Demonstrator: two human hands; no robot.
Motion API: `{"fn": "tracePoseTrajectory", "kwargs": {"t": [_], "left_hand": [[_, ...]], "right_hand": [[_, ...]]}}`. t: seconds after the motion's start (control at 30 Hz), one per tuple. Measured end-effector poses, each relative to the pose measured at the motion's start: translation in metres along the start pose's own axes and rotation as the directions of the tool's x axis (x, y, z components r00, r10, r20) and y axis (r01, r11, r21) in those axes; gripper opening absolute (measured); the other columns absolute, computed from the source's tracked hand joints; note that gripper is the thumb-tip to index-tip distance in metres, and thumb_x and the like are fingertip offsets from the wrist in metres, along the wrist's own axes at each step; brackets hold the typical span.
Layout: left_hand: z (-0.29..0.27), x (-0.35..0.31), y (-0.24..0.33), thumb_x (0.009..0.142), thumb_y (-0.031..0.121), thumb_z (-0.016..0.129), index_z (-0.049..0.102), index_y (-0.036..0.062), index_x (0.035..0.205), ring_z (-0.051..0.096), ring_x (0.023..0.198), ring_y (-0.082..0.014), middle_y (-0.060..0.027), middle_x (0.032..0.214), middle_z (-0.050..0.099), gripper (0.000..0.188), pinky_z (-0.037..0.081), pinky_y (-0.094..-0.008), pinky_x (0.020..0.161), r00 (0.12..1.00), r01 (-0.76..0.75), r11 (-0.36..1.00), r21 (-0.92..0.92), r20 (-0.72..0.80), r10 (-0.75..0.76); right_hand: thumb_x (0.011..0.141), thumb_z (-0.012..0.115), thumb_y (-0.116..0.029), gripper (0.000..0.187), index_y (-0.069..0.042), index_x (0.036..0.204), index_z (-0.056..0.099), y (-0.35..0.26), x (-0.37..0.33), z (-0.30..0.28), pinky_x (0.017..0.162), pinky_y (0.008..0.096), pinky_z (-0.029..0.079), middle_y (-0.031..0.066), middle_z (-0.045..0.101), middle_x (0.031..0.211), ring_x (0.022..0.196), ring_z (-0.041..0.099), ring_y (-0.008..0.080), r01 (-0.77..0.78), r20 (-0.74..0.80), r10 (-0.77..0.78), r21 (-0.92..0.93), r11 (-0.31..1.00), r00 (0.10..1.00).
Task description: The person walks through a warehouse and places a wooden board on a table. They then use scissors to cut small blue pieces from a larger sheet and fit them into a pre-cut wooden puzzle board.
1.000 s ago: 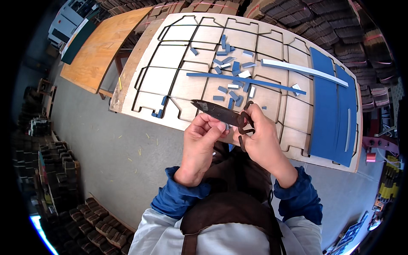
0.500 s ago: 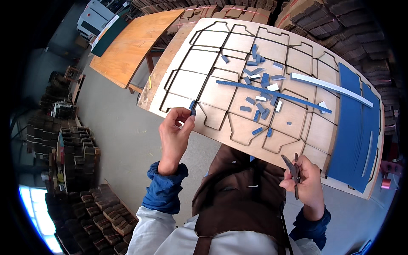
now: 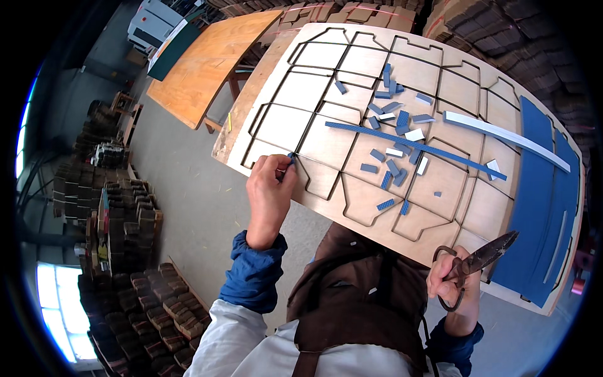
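Observation:
At the near left edge of a pale wooden die board [image 3: 308,91] inlaid with dark blade lines, my left hand [image 3: 267,195] pinches a small blue foam piece [image 3: 291,157]. Its fingers rest by one of the lines and hide most of the piece. My right hand [image 3: 447,283] is closed round dark metal scissors [image 3: 490,254] at the board's near right edge, the blades pointing up and right. Small blue and white foam pieces [image 3: 369,168] lie scattered mid-board. A long blue foam strip [image 3: 414,145] stretches across them.
Blue foam sheets [image 3: 534,220] cover the board's right end, with a white strip [image 3: 496,132] reaching onto them. An orange-brown table [image 3: 201,69] stands at the back left. Stacked cardboard [image 3: 157,301] sits on the floor at the lower left, with more stacks [image 3: 483,38] behind the board.
My left hand has lowered the foam piece onto the board beside the line. My right hand has turned the scissors, so their blades now point to the right. The view has shifted slightly.

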State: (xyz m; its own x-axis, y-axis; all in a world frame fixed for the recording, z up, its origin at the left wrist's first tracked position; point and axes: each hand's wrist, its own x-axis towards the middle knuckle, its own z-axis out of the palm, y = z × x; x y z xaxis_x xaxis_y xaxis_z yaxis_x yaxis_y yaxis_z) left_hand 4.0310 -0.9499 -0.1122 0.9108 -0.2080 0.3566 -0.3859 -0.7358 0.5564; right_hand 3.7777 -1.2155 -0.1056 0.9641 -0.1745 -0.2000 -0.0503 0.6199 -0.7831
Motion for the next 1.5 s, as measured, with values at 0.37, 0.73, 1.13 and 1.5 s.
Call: {"fn": "tracePoseTrajectory", "kwargs": {"t": [0.37, 0.73, 1.13, 1.5], "left_hand": [[0.001, 0.006, 0.002, 0.081, 0.006, 0.071, 0.066, 0.0012, 0.092, 0.064, 0.072, -0.0225, -0.0109, 0.082, 0.064, 0.013, 0.053, -0.0329, 0.067, 0.999, 0.029, 0.999, 0.019, 0.030, -0.030], [0.002, 0.007, 0.002, 0.082, 0.006, 0.071, 0.065, 0.0022, 0.089, 0.064, 0.074, -0.0254, -0.0112, 0.082, 0.061, 0.010, 0.052, -0.0352, 0.067, 0.999, -0.050, 0.996, 0.071, 0.018, 0.049], [-0.005, 0.008, -0.006, 0.083, 0.007, 0.071, 0.065, 0.0039, 0.090, 0.060, 0.079, -0.0298, -0.0109, 0.081, 0.060, 0.010, 0.048, -0.0400, 0.072, 0.987, -0.157, 0.984, 0.089, 0.058, 0.152], [-0.029, 0.002, -0.015, 0.082, 0.009, 0.074, 0.065, 0.0002, 0.105, 0.066, 0.093, -0.0226, -0.0126, 0.101, 0.066, 0.026, 0.054, -0.0337, 0.081, 0.994, -0.029, 0.993, -0.111, 0.106, 0.041]], "right_hand": [[0.075, 0.085, -0.009, 0.040, -0.002, 0.091, 0.049, 0.003, 0.002, -0.007, 0.053, 0.0282, 0.048, 0.0090, 0.057, 0.072, 0.060, 0.059, 0.0179, 0.016, 0.069, -0.022, 0.096, 0.995, 0.997], [0.075, 0.085, -0.009, 0.040, -0.002, 0.091, 0.049, 0.000, 0.002, -0.005, 0.053, 0.0286, 0.048, 0.0089, 0.057, 0.072, 0.060, 0.059, 0.0185, 0.004, 0.047, -0.009, 0.111, 0.994, 0.999], [0.078, 0.082, -0.012, 0.041, -0.004, 0.094, 0.046, 0.004, 0.003, -0.004, 0.054, 0.0292, 0.049, 0.0092, 0.056, 0.069, 0.059, 0.058, 0.0177, 0.055, 0.039, -0.054, -0.027, 0.998, 0.998], [0.080, 0.083, -0.025, 0.044, -0.004, 0.092, 0.047, 0.000, 0.002, 0.007, 0.050, 0.0287, 0.047, 0.0102, 0.055, 0.068, 0.054, 0.055, 0.0171, 0.112, 0.029, -0.109, -0.158, 0.981, 0.994]]}}
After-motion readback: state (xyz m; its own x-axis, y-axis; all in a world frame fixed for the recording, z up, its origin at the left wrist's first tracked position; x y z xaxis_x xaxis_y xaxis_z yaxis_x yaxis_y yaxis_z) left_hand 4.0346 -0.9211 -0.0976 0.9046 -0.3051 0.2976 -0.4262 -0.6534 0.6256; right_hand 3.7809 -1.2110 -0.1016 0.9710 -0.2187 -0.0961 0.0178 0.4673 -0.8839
